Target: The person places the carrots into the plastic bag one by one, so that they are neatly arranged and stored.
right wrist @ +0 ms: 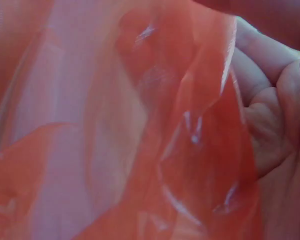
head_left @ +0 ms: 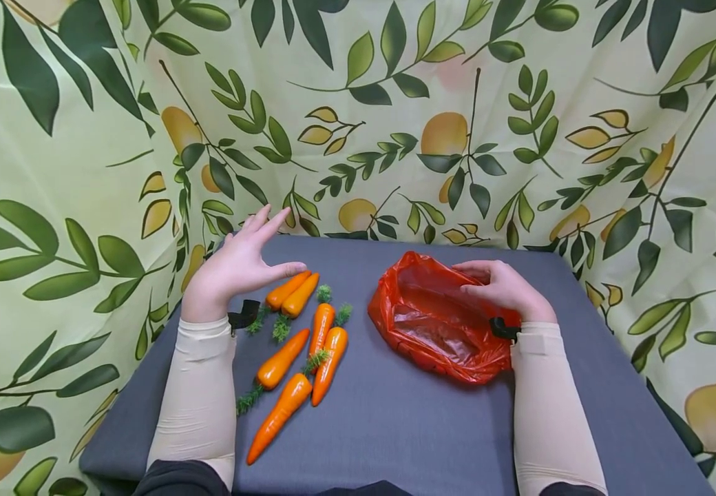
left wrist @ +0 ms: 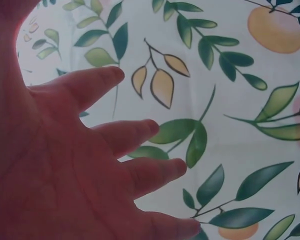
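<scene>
A red plastic bag (head_left: 438, 337) lies with its mouth wide, facing up and toward me. My right hand (head_left: 507, 288) grips its right rim, thumb on the inner side and fingers behind the thin wall; the right wrist view shows the bag film (right wrist: 200, 135) in front of the curled fingers. Over the left part of the table, my left hand (head_left: 237, 265) is raised with fingers spread and nothing in it. Just below its thumb lie two orange carrots (head_left: 300, 296) with green tops. Several more, among them a long carrot (head_left: 279, 418), lie nearer to me.
A grey cloth-covered table (head_left: 389, 434) carries everything. Behind it and along both sides hangs a curtain (head_left: 383, 124) printed with leaves and fruit. Black straps, one of them a left wrist strap (head_left: 244, 315), sit over the pale sleeves.
</scene>
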`<state>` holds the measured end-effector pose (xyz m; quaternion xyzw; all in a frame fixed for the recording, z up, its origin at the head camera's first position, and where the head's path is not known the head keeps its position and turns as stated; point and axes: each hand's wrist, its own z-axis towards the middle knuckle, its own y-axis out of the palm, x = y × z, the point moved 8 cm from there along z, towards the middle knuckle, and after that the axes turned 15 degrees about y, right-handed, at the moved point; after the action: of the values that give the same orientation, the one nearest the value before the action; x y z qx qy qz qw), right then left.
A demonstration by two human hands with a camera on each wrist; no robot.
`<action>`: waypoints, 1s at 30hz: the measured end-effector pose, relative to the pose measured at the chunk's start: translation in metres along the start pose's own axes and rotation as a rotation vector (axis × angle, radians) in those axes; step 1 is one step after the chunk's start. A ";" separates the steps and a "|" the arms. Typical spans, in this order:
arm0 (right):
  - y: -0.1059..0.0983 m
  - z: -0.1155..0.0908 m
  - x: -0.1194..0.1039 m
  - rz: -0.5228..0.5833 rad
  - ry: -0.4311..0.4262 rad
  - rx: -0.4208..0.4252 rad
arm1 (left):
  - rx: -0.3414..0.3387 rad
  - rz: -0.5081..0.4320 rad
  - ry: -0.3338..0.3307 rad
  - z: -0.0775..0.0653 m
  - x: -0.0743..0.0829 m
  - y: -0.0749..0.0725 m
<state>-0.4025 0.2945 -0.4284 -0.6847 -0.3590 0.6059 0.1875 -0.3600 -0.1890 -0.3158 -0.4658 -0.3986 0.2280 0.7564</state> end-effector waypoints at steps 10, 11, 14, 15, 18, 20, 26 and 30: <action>-0.003 0.004 0.012 0.010 0.023 0.024 | 0.298 -0.135 0.120 -0.014 -0.012 -0.026; -0.003 0.005 0.011 0.008 0.016 0.024 | 0.316 -0.149 0.116 -0.016 -0.015 -0.026; -0.004 0.005 0.010 0.009 0.011 0.031 | 0.317 -0.168 0.072 -0.020 -0.029 -0.021; -0.005 0.005 0.009 0.005 0.010 0.034 | 0.307 -0.173 0.054 -0.020 -0.034 -0.018; -0.007 0.004 0.007 -0.007 0.019 0.045 | 0.266 -0.203 -0.005 -0.021 -0.057 -0.004; -0.007 0.003 0.007 -0.013 0.024 0.045 | 0.232 -0.223 -0.046 -0.021 -0.074 0.008; -0.007 0.004 0.010 -0.005 0.033 0.033 | 0.134 -0.270 -0.158 -0.021 -0.117 0.047; -0.008 0.004 0.009 0.007 0.036 0.030 | 0.109 -0.283 -0.182 -0.019 -0.131 0.065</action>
<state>-0.4078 0.3057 -0.4304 -0.6938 -0.3439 0.5997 0.2019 -0.4185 -0.2627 -0.4288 -0.3410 -0.5140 0.1819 0.7658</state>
